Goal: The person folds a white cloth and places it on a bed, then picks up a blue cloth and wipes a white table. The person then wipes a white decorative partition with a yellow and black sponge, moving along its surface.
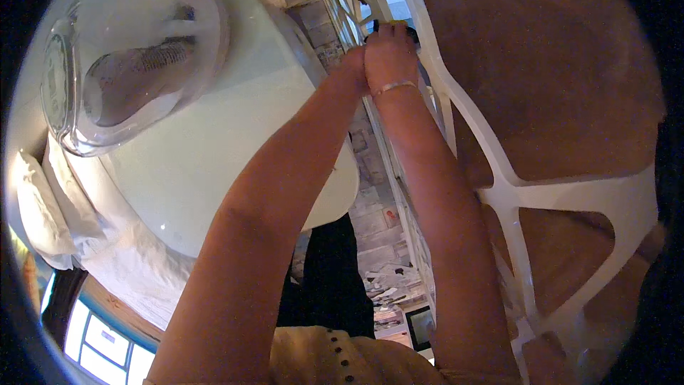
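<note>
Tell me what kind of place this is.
Probably a home, perhaps a living or dining area, though the view can't confirm it: a pale table bearing a glass jar, with white cushions near a window.

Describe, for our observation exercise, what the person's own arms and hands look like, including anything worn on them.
Both forearms are bare, and no glove shows. The right hand has a thin, pale bracelet at its wrist. The left hand is partly hidden; no band shows on its wrist. The yellowish top has a row of dark dots down its front.
</note>
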{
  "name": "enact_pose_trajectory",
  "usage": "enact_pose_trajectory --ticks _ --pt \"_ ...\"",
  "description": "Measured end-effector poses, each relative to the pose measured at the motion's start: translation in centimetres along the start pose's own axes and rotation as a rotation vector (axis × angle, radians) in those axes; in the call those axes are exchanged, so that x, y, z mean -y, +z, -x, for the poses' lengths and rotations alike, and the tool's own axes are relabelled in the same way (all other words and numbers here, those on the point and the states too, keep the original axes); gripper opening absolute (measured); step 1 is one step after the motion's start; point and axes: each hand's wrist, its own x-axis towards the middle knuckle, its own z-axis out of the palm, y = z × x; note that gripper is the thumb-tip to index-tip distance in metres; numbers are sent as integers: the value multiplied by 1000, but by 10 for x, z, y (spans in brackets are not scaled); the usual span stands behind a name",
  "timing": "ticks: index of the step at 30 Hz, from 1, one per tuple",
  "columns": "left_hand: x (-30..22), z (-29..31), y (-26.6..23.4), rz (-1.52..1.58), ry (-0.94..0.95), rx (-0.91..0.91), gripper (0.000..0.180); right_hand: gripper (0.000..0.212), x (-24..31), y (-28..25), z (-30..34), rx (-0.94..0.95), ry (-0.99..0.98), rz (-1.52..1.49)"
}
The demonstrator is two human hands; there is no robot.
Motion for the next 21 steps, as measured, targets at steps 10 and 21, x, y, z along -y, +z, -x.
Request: enact_pose_trajectory --ticks 10,21 --pt "-74 116 47 613 -184 -11 19 32 -11 -48 158 61 218 -310" --pt "-35 41 -24 103 126 -88 30 31 4 -42 71 -44 235 -95"
